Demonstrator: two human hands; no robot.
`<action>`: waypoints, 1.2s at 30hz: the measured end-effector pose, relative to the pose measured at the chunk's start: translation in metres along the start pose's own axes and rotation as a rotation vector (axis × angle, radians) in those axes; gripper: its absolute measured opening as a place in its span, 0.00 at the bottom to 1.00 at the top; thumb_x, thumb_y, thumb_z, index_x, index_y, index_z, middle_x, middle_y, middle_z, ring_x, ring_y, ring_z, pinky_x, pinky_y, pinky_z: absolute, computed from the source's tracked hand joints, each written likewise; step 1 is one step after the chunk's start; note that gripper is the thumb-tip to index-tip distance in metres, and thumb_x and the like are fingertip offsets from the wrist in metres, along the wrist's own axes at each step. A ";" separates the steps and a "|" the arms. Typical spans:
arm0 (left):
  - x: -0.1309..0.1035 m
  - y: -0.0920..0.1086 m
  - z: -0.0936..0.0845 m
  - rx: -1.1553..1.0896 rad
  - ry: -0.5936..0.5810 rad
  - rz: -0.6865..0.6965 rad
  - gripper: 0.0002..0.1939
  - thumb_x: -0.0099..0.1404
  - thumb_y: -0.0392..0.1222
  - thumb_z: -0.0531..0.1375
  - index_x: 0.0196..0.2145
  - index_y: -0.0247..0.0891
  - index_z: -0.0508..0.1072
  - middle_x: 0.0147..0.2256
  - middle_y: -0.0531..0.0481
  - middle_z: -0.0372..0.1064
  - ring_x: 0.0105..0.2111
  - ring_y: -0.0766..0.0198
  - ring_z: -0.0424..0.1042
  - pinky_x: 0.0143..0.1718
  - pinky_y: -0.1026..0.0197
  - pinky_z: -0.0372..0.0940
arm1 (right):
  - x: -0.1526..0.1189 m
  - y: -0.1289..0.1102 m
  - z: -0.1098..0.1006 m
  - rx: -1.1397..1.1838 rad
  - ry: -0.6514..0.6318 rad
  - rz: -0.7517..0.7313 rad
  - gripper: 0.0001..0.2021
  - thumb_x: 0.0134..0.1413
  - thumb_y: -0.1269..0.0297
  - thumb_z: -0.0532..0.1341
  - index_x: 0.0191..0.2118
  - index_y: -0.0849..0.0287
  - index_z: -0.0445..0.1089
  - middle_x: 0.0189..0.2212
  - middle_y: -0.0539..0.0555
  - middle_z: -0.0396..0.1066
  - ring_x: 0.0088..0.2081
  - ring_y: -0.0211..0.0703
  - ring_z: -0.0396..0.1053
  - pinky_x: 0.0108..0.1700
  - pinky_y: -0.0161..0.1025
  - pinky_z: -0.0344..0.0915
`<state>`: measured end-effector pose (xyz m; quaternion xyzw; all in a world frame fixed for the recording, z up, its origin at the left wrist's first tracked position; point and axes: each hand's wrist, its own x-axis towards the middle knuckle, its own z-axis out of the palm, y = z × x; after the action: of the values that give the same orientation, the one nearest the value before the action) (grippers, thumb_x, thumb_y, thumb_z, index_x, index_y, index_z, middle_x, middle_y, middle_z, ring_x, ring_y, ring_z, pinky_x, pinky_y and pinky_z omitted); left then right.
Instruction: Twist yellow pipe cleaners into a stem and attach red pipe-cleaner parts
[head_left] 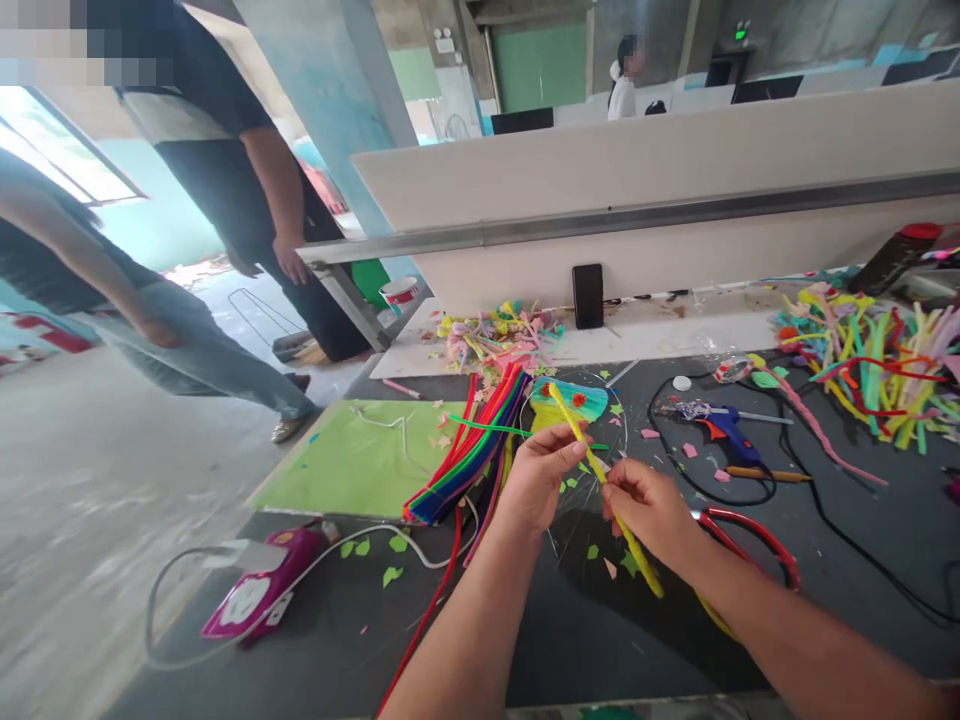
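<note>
A yellow pipe cleaner [634, 548], thick and looking twisted, slants between my two hands above the dark table. Near its upper part, my left hand [544, 468] pinches it between thumb and fingers. Lower down, my right hand [646, 503] has its fingers closed around the same piece. A thin yellow strand [716, 615] hangs below my right wrist. Just beyond my hands lies a blue and yellow craft piece [592, 398] with small orange-red spots, partly covered by the yellow length. To the left is a bundle of coloured pipe cleaners [469, 455], mostly red, blue and green.
Red-handled scissors [757, 540] and a blue glue gun [731, 432] with its cord lie on the right. A green sheet [337, 455] and a purple packet [262, 585] are left. A phone [588, 296] leans against the white panel. Two people stand at the left.
</note>
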<state>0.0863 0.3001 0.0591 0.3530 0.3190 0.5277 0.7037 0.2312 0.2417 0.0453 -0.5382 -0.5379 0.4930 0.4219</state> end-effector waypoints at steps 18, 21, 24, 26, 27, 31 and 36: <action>0.003 -0.005 -0.003 0.016 0.057 0.013 0.15 0.46 0.36 0.70 0.35 0.34 0.77 0.34 0.47 0.75 0.29 0.67 0.73 0.32 0.65 0.64 | 0.003 0.001 -0.002 0.115 -0.052 0.084 0.08 0.49 0.60 0.58 0.26 0.56 0.60 0.17 0.45 0.68 0.15 0.37 0.66 0.20 0.34 0.59; 0.008 0.016 -0.017 0.026 0.046 0.116 0.25 0.50 0.41 0.69 0.47 0.41 0.74 0.40 0.47 0.74 0.31 0.67 0.73 0.32 0.64 0.64 | 0.004 0.003 -0.005 0.050 -0.024 0.051 0.07 0.49 0.61 0.57 0.25 0.56 0.60 0.16 0.45 0.67 0.15 0.35 0.65 0.20 0.33 0.58; 0.010 0.033 -0.031 0.158 0.148 0.263 0.21 0.54 0.45 0.66 0.46 0.39 0.75 0.39 0.46 0.74 0.32 0.67 0.72 0.33 0.65 0.63 | 0.004 0.007 -0.006 -0.037 -0.038 0.046 0.06 0.49 0.63 0.57 0.25 0.56 0.61 0.16 0.45 0.68 0.15 0.35 0.64 0.20 0.33 0.59; 0.010 0.038 -0.037 0.272 0.166 0.301 0.18 0.55 0.47 0.65 0.42 0.37 0.77 0.36 0.46 0.75 0.31 0.66 0.70 0.34 0.64 0.62 | 0.003 0.008 -0.006 -0.085 -0.059 0.047 0.05 0.50 0.63 0.57 0.25 0.56 0.62 0.17 0.45 0.68 0.15 0.35 0.65 0.20 0.33 0.60; 0.010 0.039 -0.039 0.319 0.160 0.305 0.16 0.56 0.47 0.65 0.40 0.36 0.78 0.34 0.46 0.75 0.30 0.66 0.70 0.34 0.64 0.62 | 0.003 0.007 -0.006 -0.102 -0.069 0.049 0.05 0.50 0.64 0.57 0.26 0.56 0.62 0.17 0.45 0.69 0.15 0.35 0.65 0.20 0.33 0.60; 0.011 0.034 -0.044 0.424 0.146 0.302 0.12 0.57 0.47 0.64 0.34 0.36 0.80 0.28 0.48 0.73 0.27 0.67 0.65 0.31 0.64 0.60 | 0.001 0.002 -0.007 -0.101 -0.128 0.078 0.05 0.49 0.64 0.57 0.26 0.57 0.63 0.17 0.46 0.69 0.15 0.35 0.65 0.20 0.32 0.58; 0.015 0.029 -0.048 0.410 0.153 0.327 0.10 0.56 0.46 0.65 0.32 0.37 0.79 0.25 0.50 0.70 0.25 0.68 0.63 0.28 0.64 0.58 | 0.002 -0.003 -0.010 0.064 -0.255 0.124 0.07 0.50 0.62 0.59 0.26 0.58 0.62 0.17 0.46 0.69 0.15 0.34 0.65 0.20 0.32 0.58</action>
<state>0.0359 0.3277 0.0557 0.4940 0.4100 0.5839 0.4968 0.2402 0.2444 0.0492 -0.4894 -0.5371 0.5994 0.3357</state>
